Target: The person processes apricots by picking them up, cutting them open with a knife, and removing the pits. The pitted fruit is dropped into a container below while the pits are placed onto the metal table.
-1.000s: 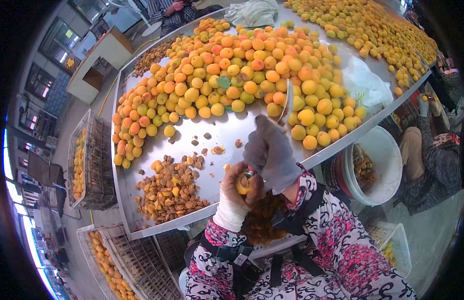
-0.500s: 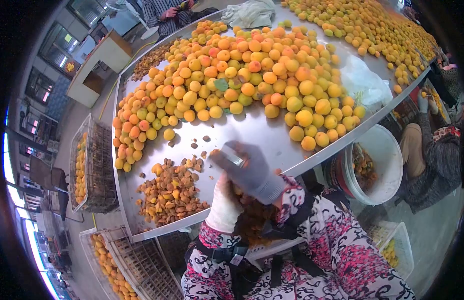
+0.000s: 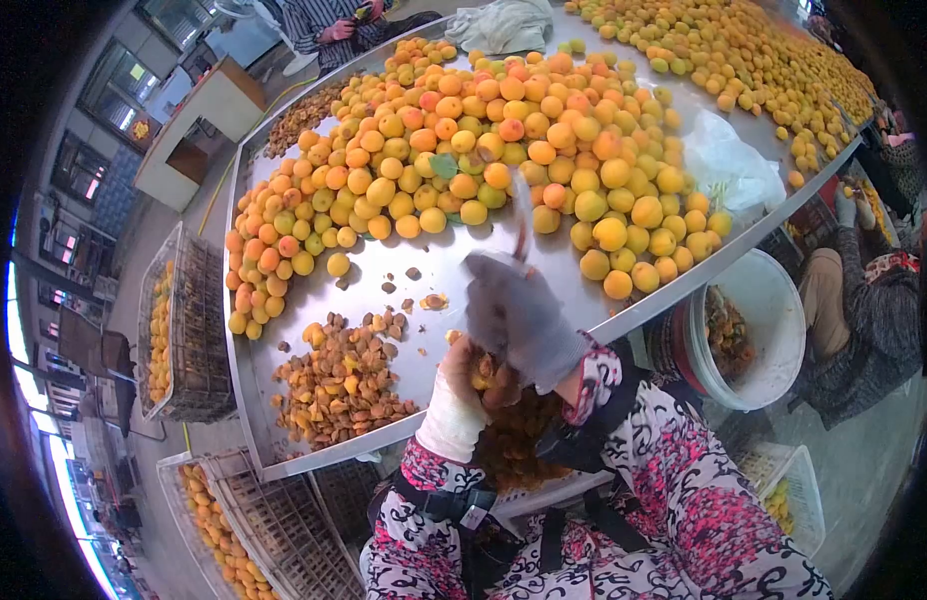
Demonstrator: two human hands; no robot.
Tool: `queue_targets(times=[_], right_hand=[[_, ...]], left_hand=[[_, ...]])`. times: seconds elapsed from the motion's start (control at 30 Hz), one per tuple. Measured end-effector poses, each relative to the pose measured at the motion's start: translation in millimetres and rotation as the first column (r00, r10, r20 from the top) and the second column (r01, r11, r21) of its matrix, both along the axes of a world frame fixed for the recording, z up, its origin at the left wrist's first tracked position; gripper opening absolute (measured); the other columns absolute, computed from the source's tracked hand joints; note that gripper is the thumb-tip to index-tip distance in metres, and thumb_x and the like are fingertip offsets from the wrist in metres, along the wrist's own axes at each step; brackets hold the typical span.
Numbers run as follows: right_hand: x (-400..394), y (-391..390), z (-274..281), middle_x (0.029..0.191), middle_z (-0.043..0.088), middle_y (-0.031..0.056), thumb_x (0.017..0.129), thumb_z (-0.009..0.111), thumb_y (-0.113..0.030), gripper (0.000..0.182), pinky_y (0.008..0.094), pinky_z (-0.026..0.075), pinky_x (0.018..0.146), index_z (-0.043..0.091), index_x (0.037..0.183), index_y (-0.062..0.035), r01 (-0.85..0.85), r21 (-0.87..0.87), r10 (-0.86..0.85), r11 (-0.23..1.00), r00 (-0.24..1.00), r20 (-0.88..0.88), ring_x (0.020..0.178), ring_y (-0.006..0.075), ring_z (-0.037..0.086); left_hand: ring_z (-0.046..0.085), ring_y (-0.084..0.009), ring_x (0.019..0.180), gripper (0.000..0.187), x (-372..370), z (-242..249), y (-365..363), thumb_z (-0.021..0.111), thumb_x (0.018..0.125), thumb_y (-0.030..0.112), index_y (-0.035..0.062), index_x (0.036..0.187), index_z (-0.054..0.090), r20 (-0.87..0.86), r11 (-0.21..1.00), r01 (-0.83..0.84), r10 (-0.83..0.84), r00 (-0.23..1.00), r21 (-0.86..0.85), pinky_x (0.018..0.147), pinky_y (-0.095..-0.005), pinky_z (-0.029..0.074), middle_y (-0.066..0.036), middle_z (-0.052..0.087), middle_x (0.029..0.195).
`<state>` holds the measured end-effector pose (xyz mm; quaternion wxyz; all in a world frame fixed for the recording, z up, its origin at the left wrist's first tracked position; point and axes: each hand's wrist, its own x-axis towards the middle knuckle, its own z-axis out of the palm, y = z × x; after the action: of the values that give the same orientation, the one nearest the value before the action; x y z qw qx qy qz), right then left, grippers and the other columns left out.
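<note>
My right hand (image 3: 519,318), in a grey glove, is closed around a knife (image 3: 523,222) whose blurred blade points up, away from me. Just below it, my left hand (image 3: 468,385), with a white covering at the wrist, is closed on an apricot (image 3: 483,376). The fingers of both hands almost meet there, and the right hand partly hides the fruit. To the left of my hands, a heap of apricot pits (image 3: 339,385) lies on the metal table (image 3: 434,265). A small orange piece (image 3: 434,301) lies near my left fingers.
A large pile of apricots (image 3: 434,130) covers the table's far part, beside a plastic bag (image 3: 729,165) and cloth (image 3: 501,27). Beneath my hands is a container of apricot pieces (image 3: 524,445). A white bucket (image 3: 774,340) stands right; crates (image 3: 189,330) stand left. Other people sit nearby.
My right hand has shifted slightly right and turned, so the knife now points upward. My left hand stays nearly in place, and the apricot in it has come into view.
</note>
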<state>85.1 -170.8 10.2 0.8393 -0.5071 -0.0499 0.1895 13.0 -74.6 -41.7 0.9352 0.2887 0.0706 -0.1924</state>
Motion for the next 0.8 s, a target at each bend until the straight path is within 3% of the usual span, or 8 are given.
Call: queue_targets(times=[0.07,0.1,0.3,0.37,0.43,0.5,0.73,0.8], right_hand=[[-14,11,-5,0.058,0.051,-0.0009,0.086,0.057,-0.024,0.022,0.0220,0.039,0.051,0.057,0.077,-0.0040,0.087,-0.235,0.031,0.968,0.888,0.459,0.057,0.0043,0.046],[-26,24,-10,0.060,0.058,0.0080,0.078,0.064,-0.027,0.022,0.0312,0.044,0.052,0.062,0.076,-0.0054,0.185,-0.209,-0.026,0.960,0.806,0.592,0.053,0.0198,0.055],[-28,20,-10,0.059,0.056,0.0090,0.072,0.067,-0.028,0.022,0.0327,0.041,0.048,0.058,0.074,-0.0075,0.212,-0.244,0.026,0.946,0.704,0.710,0.052,0.0251,0.055],[-28,16,-6,0.059,0.055,0.0094,0.070,0.068,-0.028,0.023,0.0333,0.040,0.047,0.056,0.073,-0.0084,0.211,-0.261,0.063,0.942,0.654,0.754,0.051,0.0271,0.054],[-16,7,3,0.051,0.046,0.0053,0.082,0.063,-0.028,0.028,0.0284,0.036,0.048,0.057,0.067,-0.0049,0.178,-0.335,0.052,0.925,0.814,0.579,0.048,0.0206,0.039],[-2,1,-6,0.062,0.053,0.0080,0.080,0.063,-0.029,0.023,0.0325,0.042,0.053,0.059,0.075,-0.0072,0.197,-0.669,0.298,0.717,0.781,0.549,0.053,0.0279,0.048],[-17,-6,-32,0.097,0.055,0.0142,0.072,0.064,-0.023,0.030,0.0431,0.047,0.071,0.053,0.097,-0.0109,0.159,-0.819,0.492,0.551,0.731,0.473,0.083,0.0344,0.059],[-23,-6,-28,0.092,0.056,0.0139,0.072,0.063,-0.019,0.031,0.0413,0.048,0.070,0.051,0.099,-0.0101,0.154,-0.835,0.513,0.528,0.726,0.459,0.083,0.0348,0.058]], left_hand=[[0.045,-0.0146,0.054,0.031,0,21,-13,0.041,0.091,0.031,0.0056,0.106,0.049,-0.272,0.918,-0.295,0.365,0.890,0.266,0.054,-0.0262,0.042,-0.012,0.054,0.073],[0.045,-0.0146,0.054,0.031,0,17,-13,0.041,0.091,0.031,0.0056,0.106,0.049,-0.273,0.918,-0.295,0.365,0.890,0.266,0.054,-0.0262,0.042,-0.012,0.054,0.073],[0.049,-0.0206,0.080,0.036,2,-23,9,0.044,0.092,0.025,0.0048,0.121,0.038,0.016,0.944,-0.323,0.322,0.946,0.073,0.072,-0.0319,0.048,-0.017,0.045,0.113],[0.051,-0.0171,0.074,0.033,10,-18,15,0.046,0.089,0.028,0.0076,0.115,0.044,-0.100,0.933,-0.339,0.351,0.931,0.123,0.062,-0.0270,0.045,-0.012,0.050,0.105],[0.054,-0.0100,0.062,0.029,18,-5,20,0.051,0.085,0.035,0.0132,0.103,0.054,-0.323,0.912,-0.345,0.402,0.857,0.222,0.043,-0.0174,0.039,-0.001,0.061,0.088],[0.057,-0.0103,0.063,0.032,14,0,22,0.054,0.082,0.042,0.0135,0.097,0.056,-0.139,0.913,-0.324,0.365,0.921,0.249,0.040,-0.0165,0.038,0.000,0.061,0.086],[0.056,-0.0167,0.076,0.031,17,-6,21,0.054,0.084,0.041,0.0126,0.095,0.056,-0.178,0.880,-0.359,0.425,0.887,0.312,0.066,-0.0332,0.047,-0.003,0.058,0.086],[0.056,-0.0162,0.080,0.032,16,-9,27,0.051,0.085,0.040,0.0101,0.095,0.056,-0.037,0.785,-0.269,0.348,0.937,0.558,0.072,-0.0328,0.046,-0.002,0.058,0.086]])
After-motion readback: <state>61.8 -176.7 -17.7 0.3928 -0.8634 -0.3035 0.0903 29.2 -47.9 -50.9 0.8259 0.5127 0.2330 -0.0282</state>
